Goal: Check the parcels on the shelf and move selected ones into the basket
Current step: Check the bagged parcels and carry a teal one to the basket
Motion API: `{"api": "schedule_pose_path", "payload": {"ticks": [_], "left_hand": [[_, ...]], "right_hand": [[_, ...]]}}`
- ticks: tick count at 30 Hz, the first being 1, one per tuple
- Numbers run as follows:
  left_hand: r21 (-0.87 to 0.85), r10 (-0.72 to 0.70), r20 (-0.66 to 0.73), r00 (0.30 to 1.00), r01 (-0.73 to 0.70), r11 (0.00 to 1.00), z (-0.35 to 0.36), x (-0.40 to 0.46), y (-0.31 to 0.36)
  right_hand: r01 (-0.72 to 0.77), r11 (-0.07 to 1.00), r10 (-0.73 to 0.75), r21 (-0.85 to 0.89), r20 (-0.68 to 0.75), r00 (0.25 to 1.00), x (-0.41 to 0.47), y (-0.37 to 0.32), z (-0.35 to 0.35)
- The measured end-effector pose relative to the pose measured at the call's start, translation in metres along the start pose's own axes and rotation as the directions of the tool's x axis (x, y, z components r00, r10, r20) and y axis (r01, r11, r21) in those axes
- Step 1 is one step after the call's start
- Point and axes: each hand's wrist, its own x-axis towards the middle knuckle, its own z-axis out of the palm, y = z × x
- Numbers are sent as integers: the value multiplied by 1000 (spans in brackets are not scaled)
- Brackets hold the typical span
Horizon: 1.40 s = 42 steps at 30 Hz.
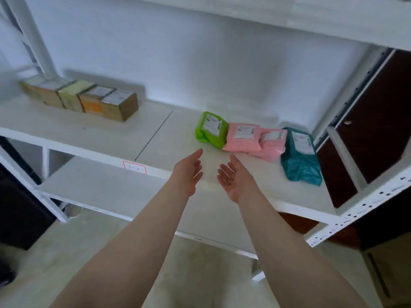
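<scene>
White shelving unit with parcels on its middle board.
The middle shelf [93, 132] is a white board with a thin dark seam running front to back near its centre and a red-bordered label [134, 168] on its front edge. At back left lies a row of four cardboard boxes [82, 99], touching side by side, each with a white label on top. Right of the seam lies a row of soft mailer bags, each labelled: a green bag [211, 131], a pink bag [242, 137] overlapping its edge, a second pink bag [270, 144] and a teal bag [300, 154] nearest the right upright. A lower shelf [95, 185] shows beneath, at left.
</scene>
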Motion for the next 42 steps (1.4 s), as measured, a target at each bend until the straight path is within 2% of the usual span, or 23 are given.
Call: {"api": "schedule_pose_path", "payload": {"ticks": [12,19,26,30,34,38,42], "left_hand": [[168,-1,-93,996,16,986,27,144,57],[300,56,-166,984,-4,954,51,213,65],[517,71,-102,992,-8,856,63,247,70],[471,42,-83,996,2,882,41,254,82],[376,23,-46,999,-4,927,-2,261,118],[242,40,36,999,-48,969,-54,262,171],[152,3,134,991,-24,988,-104,260,214]], "right_hand": [[-108,991,116,79,-112,987,134,-14,69],[-114,992,124,62,-190,974,165,-28,84],[-70,993,90,91,-232,968,176,-21,93],[-48,989,85,139,-279,957,182,-11,103],[3,990,39,138,-299,954,184,5,143],[109,991,-88,83,-232,969,184,21,199],[146,985,-136,87,-116,984,184,38,248]]}}
